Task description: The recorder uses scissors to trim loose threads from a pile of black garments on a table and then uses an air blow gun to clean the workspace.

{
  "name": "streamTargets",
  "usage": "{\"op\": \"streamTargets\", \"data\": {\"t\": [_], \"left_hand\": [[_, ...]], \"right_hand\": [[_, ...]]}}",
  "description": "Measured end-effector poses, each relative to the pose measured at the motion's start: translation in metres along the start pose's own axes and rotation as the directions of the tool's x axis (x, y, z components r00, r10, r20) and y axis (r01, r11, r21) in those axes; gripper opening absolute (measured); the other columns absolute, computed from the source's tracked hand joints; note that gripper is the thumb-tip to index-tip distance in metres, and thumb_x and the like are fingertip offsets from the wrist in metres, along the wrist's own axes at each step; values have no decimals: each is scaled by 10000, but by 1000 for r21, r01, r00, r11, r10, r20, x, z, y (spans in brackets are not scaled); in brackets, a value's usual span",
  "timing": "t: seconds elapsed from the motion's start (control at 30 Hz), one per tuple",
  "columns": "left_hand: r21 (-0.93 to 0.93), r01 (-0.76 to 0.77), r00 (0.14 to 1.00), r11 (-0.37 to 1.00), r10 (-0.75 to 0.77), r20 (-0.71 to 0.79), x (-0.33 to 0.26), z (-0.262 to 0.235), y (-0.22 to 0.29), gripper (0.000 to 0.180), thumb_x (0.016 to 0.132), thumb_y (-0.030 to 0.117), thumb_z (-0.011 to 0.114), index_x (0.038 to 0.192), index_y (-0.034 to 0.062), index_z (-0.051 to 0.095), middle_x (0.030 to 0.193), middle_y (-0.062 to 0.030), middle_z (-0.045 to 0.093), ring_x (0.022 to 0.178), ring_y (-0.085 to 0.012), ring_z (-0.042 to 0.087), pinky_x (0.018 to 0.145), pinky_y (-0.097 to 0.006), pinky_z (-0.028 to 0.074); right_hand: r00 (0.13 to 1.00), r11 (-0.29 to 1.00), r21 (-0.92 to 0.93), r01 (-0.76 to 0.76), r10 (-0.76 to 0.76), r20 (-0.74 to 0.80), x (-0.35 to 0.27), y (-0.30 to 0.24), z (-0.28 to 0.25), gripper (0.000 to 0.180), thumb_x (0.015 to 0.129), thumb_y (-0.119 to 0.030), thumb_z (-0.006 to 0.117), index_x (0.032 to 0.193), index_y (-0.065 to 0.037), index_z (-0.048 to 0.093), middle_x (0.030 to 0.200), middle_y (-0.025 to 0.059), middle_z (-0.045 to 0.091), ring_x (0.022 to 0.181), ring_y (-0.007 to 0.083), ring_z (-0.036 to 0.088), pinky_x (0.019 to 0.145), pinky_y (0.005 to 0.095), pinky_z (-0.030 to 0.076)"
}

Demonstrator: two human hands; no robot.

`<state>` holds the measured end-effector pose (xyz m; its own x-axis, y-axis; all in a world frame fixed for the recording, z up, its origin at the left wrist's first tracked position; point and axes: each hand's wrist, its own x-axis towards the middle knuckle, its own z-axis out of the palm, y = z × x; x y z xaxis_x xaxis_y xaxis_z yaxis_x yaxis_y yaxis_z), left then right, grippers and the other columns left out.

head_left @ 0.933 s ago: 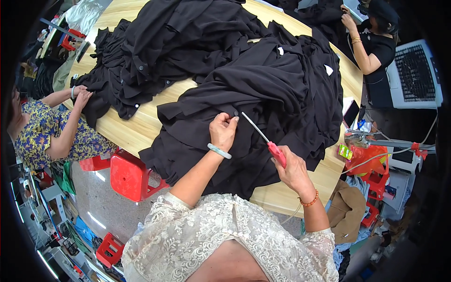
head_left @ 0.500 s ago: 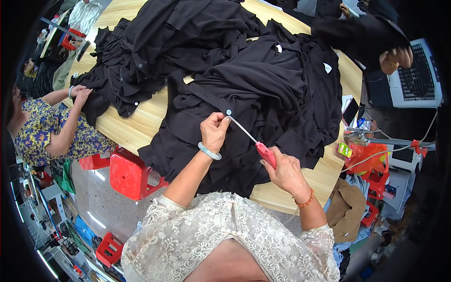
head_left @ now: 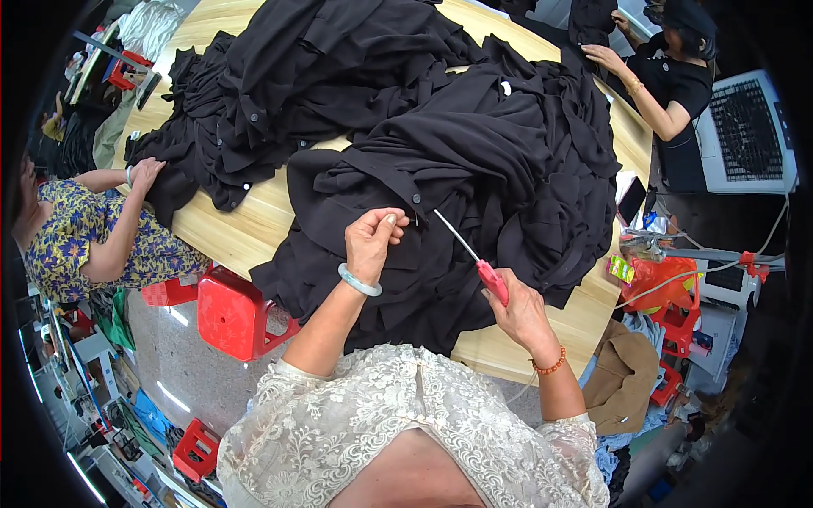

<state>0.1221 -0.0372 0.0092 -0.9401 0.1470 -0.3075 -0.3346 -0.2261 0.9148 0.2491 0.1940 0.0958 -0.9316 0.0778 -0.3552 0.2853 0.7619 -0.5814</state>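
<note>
Black garments [head_left: 457, 135] lie in a large heap over the table. A small dark button [head_left: 416, 199] shows on the cloth in front of me. My left hand [head_left: 371, 241] is just left of and below this button, apart from it, with thumb and fingertips pinched together; what they hold, if anything, is too small to make out. In my right hand [head_left: 518, 311] is a tool with a red handle [head_left: 492, 282] and a thin metal rod, its kind uncertain. The rod's tip points up and left, a little right of the button and clear of my left fingers.
Pale wood shows along the table [head_left: 584, 326]. Left, a person [head_left: 102, 229] in a flowered dress rests hands on the heap; far right, another person [head_left: 656, 93] in black handles dark cloth. A red stool [head_left: 233, 317] stands left, a red plastic bag [head_left: 665, 284] right.
My left hand has drawn left and slightly down from the button, its fingers still together. The tool's tip has moved right, off the button. The far-right person's arms now reach to the dark cloth.
</note>
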Motion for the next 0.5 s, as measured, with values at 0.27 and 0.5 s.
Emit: {"op": "streamTargets", "data": {"t": [0.27, 0.5], "left_hand": [[87, 187, 980, 979, -192, 52, -14, 10, 7, 321, 872, 140, 696, 1125, -25, 588, 766, -26, 655, 547, -48, 555, 476, -181, 416], [38, 91, 995, 995, -92, 28, -3, 19, 0, 47, 902, 34, 618, 900, -9, 638, 726, -31, 635, 518, -42, 506, 484, -184, 408]], "right_hand": [[999, 999, -6, -45, 45, 4, 0, 1, 2, 290, 874, -178, 655, 1113, -57, 545, 869, 214, 645, 846, 420, 633, 731, 451, 501], [1000, 1000, -19, -19, 19, -13, -4, 0, 3, 274, 881, -173, 646, 1106, -57, 541, 853, 215, 641, 825, 415, 635, 720, 451, 500]]}}
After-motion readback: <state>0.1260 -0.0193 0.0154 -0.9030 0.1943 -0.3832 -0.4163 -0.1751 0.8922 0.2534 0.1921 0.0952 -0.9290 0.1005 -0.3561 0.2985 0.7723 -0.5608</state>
